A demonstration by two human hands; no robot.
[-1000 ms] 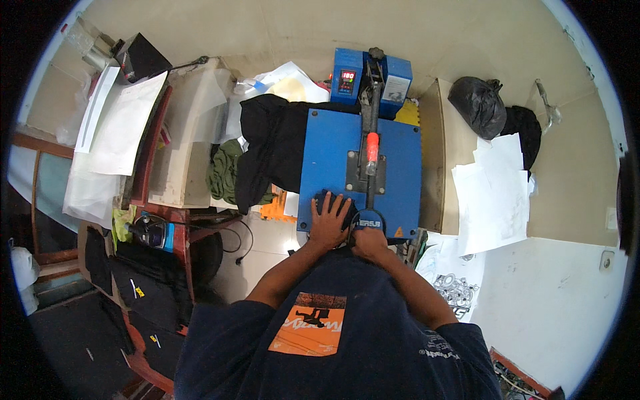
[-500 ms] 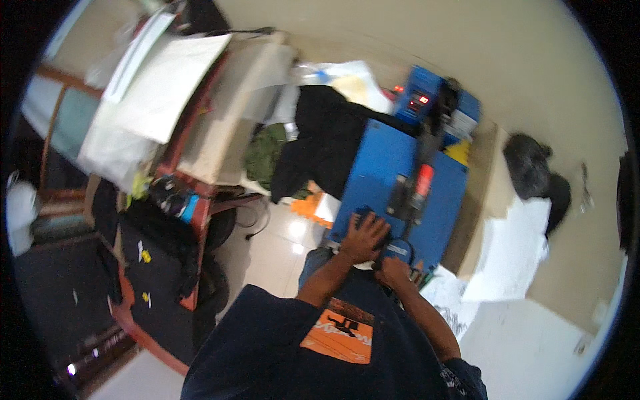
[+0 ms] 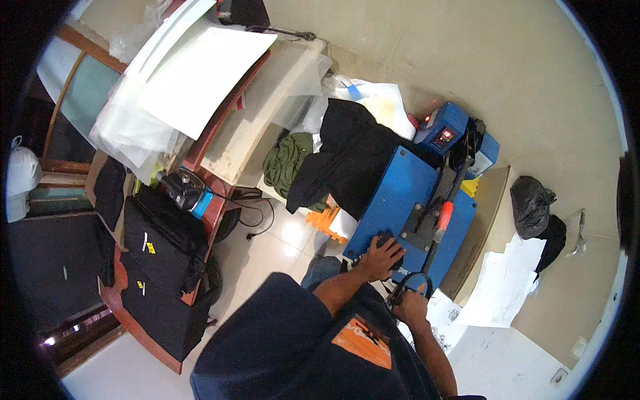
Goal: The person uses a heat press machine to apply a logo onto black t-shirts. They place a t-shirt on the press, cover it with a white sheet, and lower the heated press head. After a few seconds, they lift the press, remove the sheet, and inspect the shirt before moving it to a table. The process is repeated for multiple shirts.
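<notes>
A blue heat press [image 3: 381, 203] stands in front of me, with a long lever that has a red grip [image 3: 445, 217]. My left hand [image 3: 383, 259] rests with spread fingers on a small dark part at the near edge of the press's blue plate. What lies under that palm is hidden. My right hand [image 3: 409, 307] is closed around the near side of a black loop-shaped handle [image 3: 427, 283] at the front of the press; its fingertips are partly hidden. Beside the plate, a black garment [image 3: 347, 153] spreads out to the left.
The control box [image 3: 443, 127] with lit red digits sits behind the press. An olive cloth [image 3: 287, 162] lies left of the garment. White sheets [image 3: 207, 73] cover a rack at far left. Black clothes [image 3: 167, 267] lie on a red-edged table. More paper [image 3: 500, 283] and a black bag [image 3: 530, 205] are at right.
The whole view has shifted, so the press appears lower and farther right. My left hand stays at the plate's near edge, and my right hand stays at the loop handle.
</notes>
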